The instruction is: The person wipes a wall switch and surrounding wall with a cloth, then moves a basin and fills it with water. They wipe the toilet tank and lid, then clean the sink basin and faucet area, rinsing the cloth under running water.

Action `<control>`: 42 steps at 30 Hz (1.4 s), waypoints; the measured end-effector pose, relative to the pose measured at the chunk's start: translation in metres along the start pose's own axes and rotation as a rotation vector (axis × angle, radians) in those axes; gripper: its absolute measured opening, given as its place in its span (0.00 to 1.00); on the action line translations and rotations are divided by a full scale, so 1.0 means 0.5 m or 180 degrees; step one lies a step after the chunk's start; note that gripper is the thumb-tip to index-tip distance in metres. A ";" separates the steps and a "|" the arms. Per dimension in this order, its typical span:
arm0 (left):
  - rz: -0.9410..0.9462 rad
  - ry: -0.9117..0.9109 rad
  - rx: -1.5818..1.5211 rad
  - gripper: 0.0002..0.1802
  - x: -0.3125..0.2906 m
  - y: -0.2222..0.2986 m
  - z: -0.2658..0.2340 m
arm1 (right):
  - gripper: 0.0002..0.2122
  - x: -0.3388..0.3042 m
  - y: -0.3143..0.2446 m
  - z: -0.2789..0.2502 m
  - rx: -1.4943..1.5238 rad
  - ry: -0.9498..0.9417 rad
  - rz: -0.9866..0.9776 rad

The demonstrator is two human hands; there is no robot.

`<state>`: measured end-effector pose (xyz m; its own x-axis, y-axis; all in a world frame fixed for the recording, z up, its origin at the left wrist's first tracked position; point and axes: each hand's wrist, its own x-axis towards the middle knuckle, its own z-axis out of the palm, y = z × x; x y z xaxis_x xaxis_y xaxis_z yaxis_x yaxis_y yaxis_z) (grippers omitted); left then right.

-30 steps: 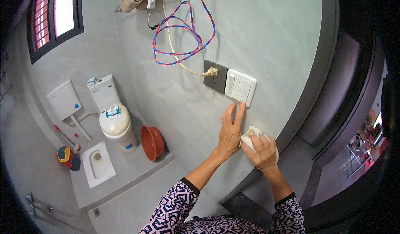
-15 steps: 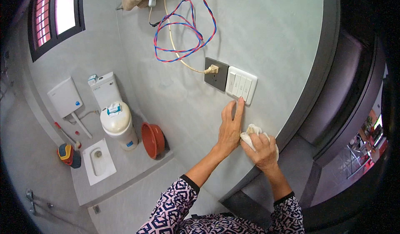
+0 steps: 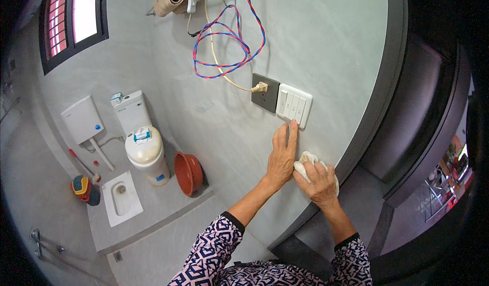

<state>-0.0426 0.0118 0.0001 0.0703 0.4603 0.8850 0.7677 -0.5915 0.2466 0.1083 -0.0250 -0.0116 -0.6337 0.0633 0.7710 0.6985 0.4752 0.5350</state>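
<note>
My right hand (image 3: 321, 185) clutches a crumpled off-white cloth (image 3: 309, 158), partly hidden in its grasp, below the smooth, square switch plate (image 3: 294, 106) where my left hand (image 3: 281, 159), fingers parted, palm unseen, rests a fingertip.

Soft light washes the grey wall (image 3: 336, 56); the far-left window pane (image 3: 84, 10) glares white, while the doorway (image 3: 407, 118) at right falls dim. The cable (image 3: 210, 77) casts faint shadows. The fingers (image 3: 292, 138) look sharp; fisheye distortion bends the door frame (image 3: 393, 41), and the corners fade to black.
</note>
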 end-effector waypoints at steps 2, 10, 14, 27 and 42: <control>-0.0015 -0.0038 -0.0007 0.46 -0.004 0.001 -0.003 | 0.13 0.004 -0.004 0.001 0.0093 0.0073 0.0054; -0.0225 -0.0167 -0.0295 0.50 -0.003 0.002 -0.009 | 0.13 0.006 -0.004 -0.001 0.0132 0.0020 0.0091; -0.0374 -0.0265 -0.0375 0.53 -0.006 -0.001 -0.003 | 0.13 0.006 -0.005 0.003 0.0144 0.0028 0.0057; -0.0353 -0.0228 -0.0391 0.51 -0.008 -0.007 0.006 | 0.12 0.000 -0.001 0.006 0.0237 0.0037 0.0062; -0.0409 0.0275 -0.0635 0.38 0.026 -0.023 -0.015 | 0.10 -0.008 0.000 -0.010 0.0188 0.0046 -0.0019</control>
<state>-0.0551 0.0194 0.0116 -0.0809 0.4869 0.8697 0.6252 -0.6548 0.4247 0.1124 -0.0298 -0.0130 -0.6326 0.0480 0.7730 0.6736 0.5266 0.5186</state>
